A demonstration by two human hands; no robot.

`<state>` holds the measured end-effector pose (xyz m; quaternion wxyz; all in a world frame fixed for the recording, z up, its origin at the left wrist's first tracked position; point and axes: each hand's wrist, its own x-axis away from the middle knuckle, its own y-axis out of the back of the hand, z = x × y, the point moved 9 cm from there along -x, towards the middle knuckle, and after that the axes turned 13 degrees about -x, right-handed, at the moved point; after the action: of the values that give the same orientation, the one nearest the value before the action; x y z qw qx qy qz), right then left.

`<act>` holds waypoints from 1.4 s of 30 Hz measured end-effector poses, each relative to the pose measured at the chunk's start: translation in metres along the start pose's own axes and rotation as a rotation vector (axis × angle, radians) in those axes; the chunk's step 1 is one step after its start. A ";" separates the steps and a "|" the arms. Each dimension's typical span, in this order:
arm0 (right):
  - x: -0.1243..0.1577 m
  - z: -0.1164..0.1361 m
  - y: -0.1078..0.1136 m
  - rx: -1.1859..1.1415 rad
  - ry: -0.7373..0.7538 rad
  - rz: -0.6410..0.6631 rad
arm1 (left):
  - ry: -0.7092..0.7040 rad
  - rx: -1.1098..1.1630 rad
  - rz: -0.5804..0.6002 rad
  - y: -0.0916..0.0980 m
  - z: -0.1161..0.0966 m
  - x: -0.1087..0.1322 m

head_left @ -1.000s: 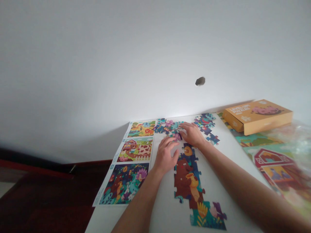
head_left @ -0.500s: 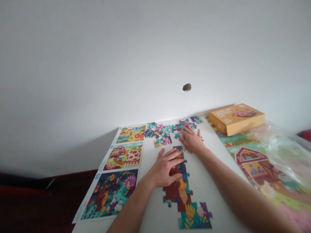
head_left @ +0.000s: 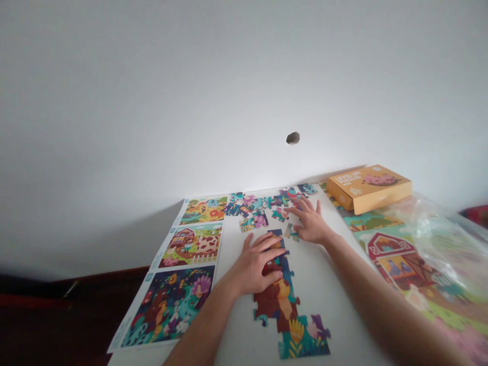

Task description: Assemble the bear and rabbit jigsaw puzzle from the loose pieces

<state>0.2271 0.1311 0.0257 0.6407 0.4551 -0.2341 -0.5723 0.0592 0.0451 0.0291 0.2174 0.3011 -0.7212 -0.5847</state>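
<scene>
A partly joined jigsaw puzzle point(head_left: 284, 300) lies on the white table, showing a brown bear, a smaller tan animal and a yellow flower. My left hand point(head_left: 257, 264) rests on its upper left part, fingers spread and pointing right. Farther up and to the right, my right hand point(head_left: 310, 221) is open, fingers apart, over the loose pieces. Close to its fingertips are a teal and pink puzzle piece point(head_left: 280, 213) and a pale-and-teal piece point(head_left: 292, 232). Beyond them, several loose puzzle pieces point(head_left: 263, 203) spread along the table's back.
At left, a picture sheet point(head_left: 152, 277) shows three printed scenes. A yellow puzzle box point(head_left: 369, 188) sits at the back right on a farm-scene puzzle point(head_left: 396, 259), with clear plastic wrap point(head_left: 438, 239) over part of it. The white wall point(head_left: 229, 101) with a hole point(head_left: 293, 138) stands behind.
My right hand has shifted slightly right and its fingers have spread, uncovering pieces beneath it. My left hand stays on the joined puzzle.
</scene>
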 end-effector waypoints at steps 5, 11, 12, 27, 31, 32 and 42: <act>-0.002 -0.012 0.001 0.022 -0.087 -0.101 | 0.007 0.017 -0.015 0.001 0.002 0.001; -0.001 -0.036 0.015 0.028 -0.317 -0.278 | -0.005 0.015 -0.037 0.002 0.001 0.001; 0.000 -0.041 0.016 0.034 -0.359 -0.286 | -0.003 0.015 -0.040 0.002 0.002 0.001; -0.006 -0.005 0.005 -0.018 -0.073 -0.171 | 0.014 0.030 -0.042 0.001 0.003 0.001; -0.007 0.001 0.006 -0.023 -0.059 -0.184 | 0.012 0.018 -0.045 0.001 0.002 0.000; -0.008 0.004 0.003 -0.028 -0.036 -0.163 | 0.012 0.014 -0.048 0.001 0.002 0.000; -0.010 0.004 0.002 -0.015 -0.066 -0.155 | 0.003 0.011 -0.067 0.004 0.001 0.001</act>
<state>0.2223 0.1388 0.0316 0.5898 0.4479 -0.2151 -0.6366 0.0567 0.0458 0.0328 0.1972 0.3271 -0.7137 -0.5872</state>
